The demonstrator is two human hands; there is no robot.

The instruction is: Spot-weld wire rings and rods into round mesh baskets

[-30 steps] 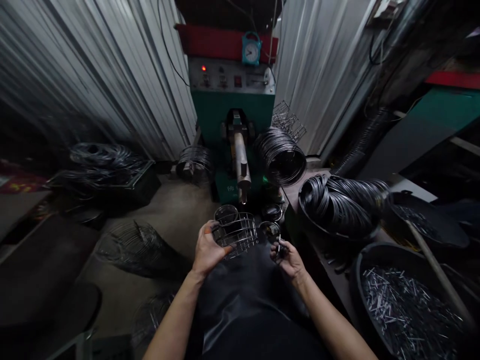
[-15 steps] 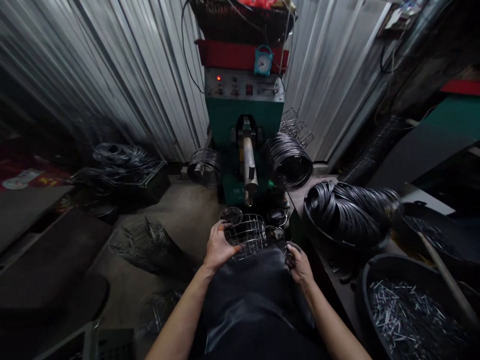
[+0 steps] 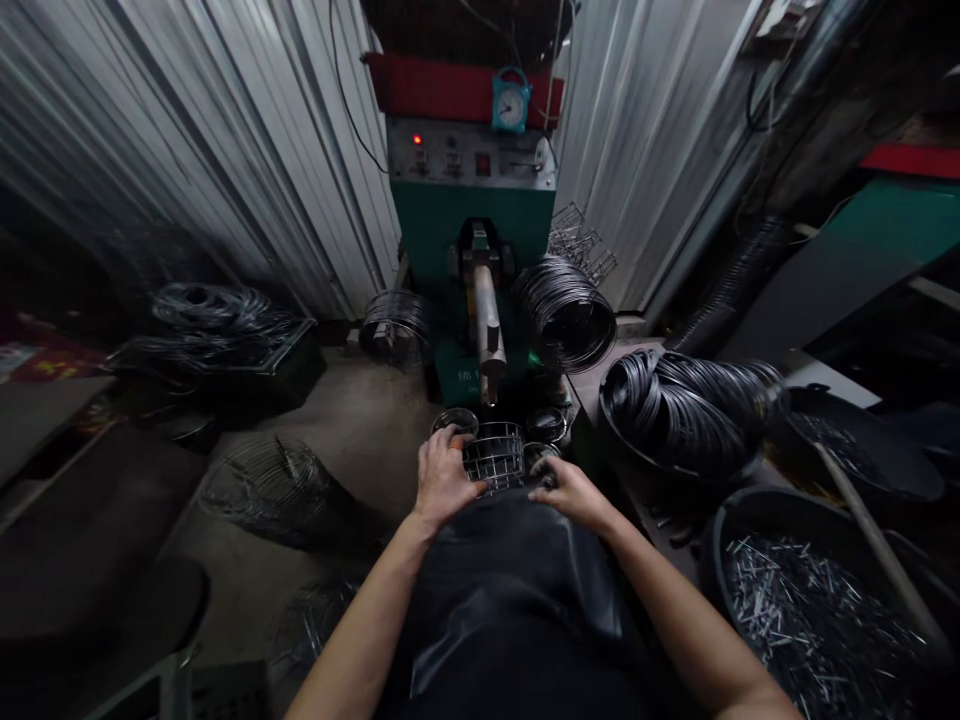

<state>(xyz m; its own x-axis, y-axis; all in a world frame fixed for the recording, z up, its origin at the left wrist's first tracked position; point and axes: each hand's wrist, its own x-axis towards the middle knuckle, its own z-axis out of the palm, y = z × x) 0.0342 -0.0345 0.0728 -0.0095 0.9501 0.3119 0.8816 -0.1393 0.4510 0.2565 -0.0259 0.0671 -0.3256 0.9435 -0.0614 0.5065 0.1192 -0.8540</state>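
A small round wire cage (image 3: 493, 455) rests at the front of my lap, on a black apron (image 3: 517, 600). My left hand (image 3: 442, 478) grips its left side with fingers curled over the rim. My right hand (image 3: 564, 487) is closed against the cage's right side, touching a small wire ring there; what its fingers pinch is too dark to make out. Straight ahead stands a green welding machine (image 3: 472, 215) whose metal arm (image 3: 486, 330) ends just above the cage.
Black tubs at the right hold wire rings (image 3: 679, 405) and short metal pins (image 3: 810, 610). Wire coils (image 3: 566, 310) lean by the machine. Finished wire cages (image 3: 270, 485) lie on the floor at the left. Corrugated metal walls close in behind.
Both hands drew the cage nearer to my body and closer under the machine's arm. My right hand moved left and up from beside my lap to the cage's right side.
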